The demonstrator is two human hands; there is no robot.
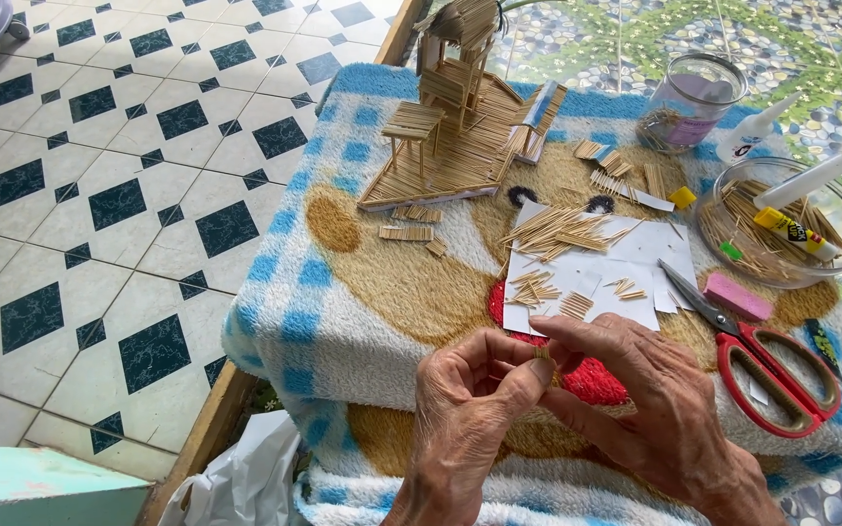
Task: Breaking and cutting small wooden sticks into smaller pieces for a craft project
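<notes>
Wooden toothpick bundle [542,355], pinched between both hands [557,409], too hidden to tell its direction.

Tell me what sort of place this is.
Most likely a home craft corner, perhaps a porch. A small table under a plush towel stands on a patterned tile floor. On it are a toothpick model house, red scissors and glue tubes. Both hands pinch small sticks.

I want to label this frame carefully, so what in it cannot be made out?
Head view:
- Small stick piece: pinched between left hand and right hand; fingers hide most of it.
- Jar: contents blurred behind the glass.
- Plastic bag: cut off by the bottom edge.
- Red scissors: blade tips lie under paper.
</notes>
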